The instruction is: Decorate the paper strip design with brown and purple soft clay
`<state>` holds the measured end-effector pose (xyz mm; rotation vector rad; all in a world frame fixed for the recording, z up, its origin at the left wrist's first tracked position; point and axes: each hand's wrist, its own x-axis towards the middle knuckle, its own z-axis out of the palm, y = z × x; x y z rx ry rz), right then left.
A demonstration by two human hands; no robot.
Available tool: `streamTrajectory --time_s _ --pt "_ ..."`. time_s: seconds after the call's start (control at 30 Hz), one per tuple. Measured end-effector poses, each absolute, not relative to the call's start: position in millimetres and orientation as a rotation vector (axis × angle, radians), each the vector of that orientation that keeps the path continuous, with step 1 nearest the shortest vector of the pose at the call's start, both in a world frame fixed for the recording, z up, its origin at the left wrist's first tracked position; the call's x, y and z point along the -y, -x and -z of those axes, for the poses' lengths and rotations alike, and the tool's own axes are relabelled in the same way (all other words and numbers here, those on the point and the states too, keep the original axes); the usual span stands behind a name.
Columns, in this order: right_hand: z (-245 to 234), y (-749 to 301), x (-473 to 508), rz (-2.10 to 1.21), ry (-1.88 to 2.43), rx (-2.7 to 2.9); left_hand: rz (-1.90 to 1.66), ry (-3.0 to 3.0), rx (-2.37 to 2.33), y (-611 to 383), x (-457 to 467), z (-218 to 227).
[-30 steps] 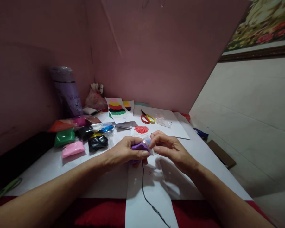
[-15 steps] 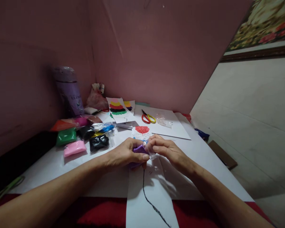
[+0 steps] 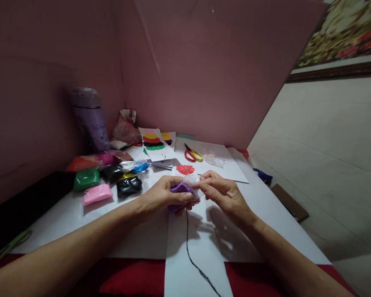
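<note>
My left hand [image 3: 165, 194] is closed around a small bag of purple clay [image 3: 179, 189], its thumb pressed on the near side. The bag's clear plastic end [image 3: 190, 180] sticks up toward the right. At that plastic, the outstretched index finger of my right hand [image 3: 221, 190] touches the bag, while its other fingers are loosely bent; no grip shows. Below both hands lies a white paper strip [image 3: 200, 247] with a wavy black line [image 3: 190, 258]. A red scalloped shape [image 3: 185, 169] shows on the paper just beyond the bag.
Several clay bags lie at left, among them green [image 3: 86, 178], pink [image 3: 97, 194] and black [image 3: 129, 187]. Scissors [image 3: 193, 153] with red and yellow handles rest on white card [image 3: 216, 144]. A striped colour sheet [image 3: 154, 143] and a purple bottle [image 3: 91, 119] are at back left.
My right hand's fingers have drawn back slightly from the bag's plastic end, with the index finger now extended to it. The left hand keeps the purple bag, tilted a little differently.
</note>
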<state>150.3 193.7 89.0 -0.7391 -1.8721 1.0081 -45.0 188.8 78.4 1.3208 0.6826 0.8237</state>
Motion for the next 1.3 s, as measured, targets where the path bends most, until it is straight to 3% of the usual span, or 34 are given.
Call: streamTrajectory --time_s 0.47,1.3 --pt "-82.1 -151.7 -196.5 -0.966 0.656 2.031 -0.82 -1.313 -0.719 43.1 -185.2 -77.2" --pt "-83.1 -141.0 -190.7 -1.285 0.827 1.581 -0.912 -1.278 -0.765 34.9 -185.2 -83.5"
